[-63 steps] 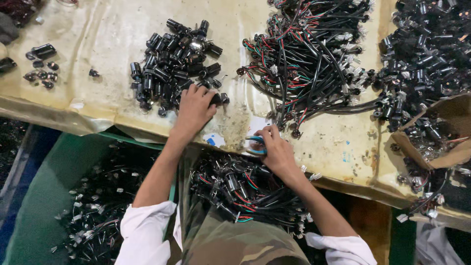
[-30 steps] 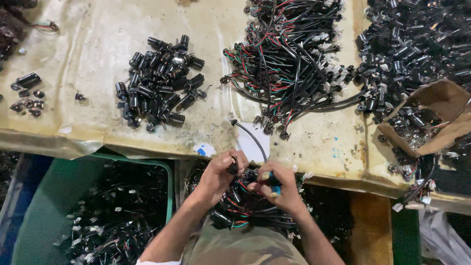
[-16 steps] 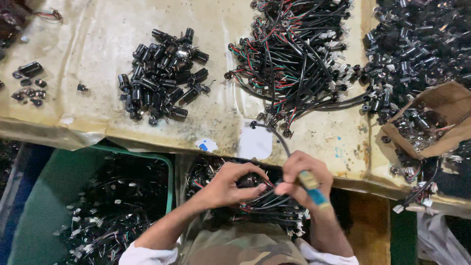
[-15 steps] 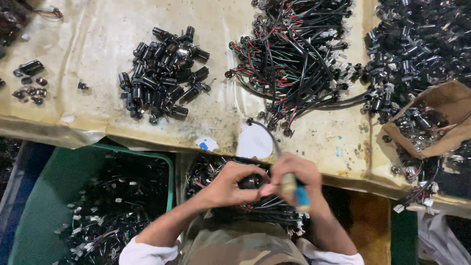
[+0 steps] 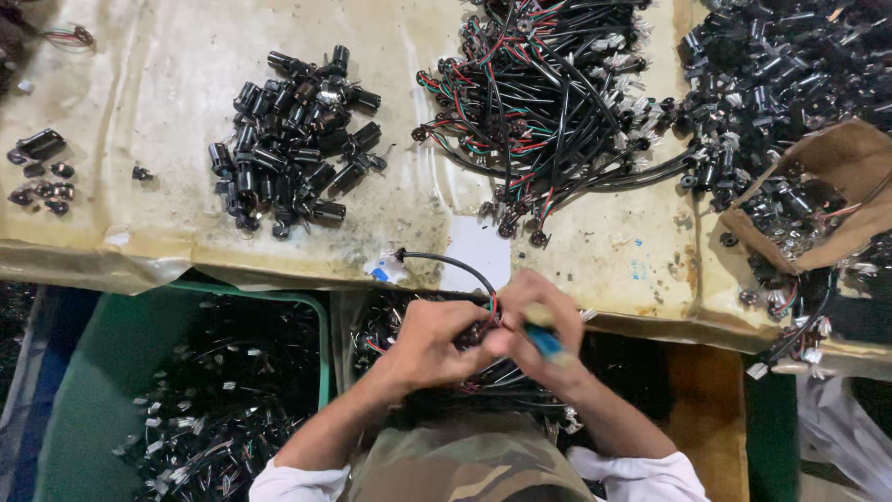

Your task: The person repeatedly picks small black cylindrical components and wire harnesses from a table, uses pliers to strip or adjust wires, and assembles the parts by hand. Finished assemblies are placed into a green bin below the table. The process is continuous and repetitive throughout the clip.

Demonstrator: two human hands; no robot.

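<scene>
Looking down from the head camera, I see a worktable (image 5: 139, 232) covered with a stained, yellowish sheet that is wrinkled at its near edge; I take the white paper patch (image 5: 478, 256) near that edge as my landmark. Just below the patch, my left hand (image 5: 432, 339) and my right hand (image 5: 530, 321) meet close together; the left is closed around a small black part with a black cable (image 5: 455, 265), which curves up to the left of the patch; the right grips a tool with a blue and yellow handle (image 5: 544, 339), its tip hidden between the fingers. Up and left of the patch lies a heap of short black cylinders (image 5: 293, 139), smooth and shiny; above the patch is a tangle of black wires (image 5: 548, 102) with red and green strands; far right of it, a torn brown cardboard box (image 5: 836, 186). Below and left of the patch stands a green bin (image 5: 111, 372) holding more wired parts.
</scene>
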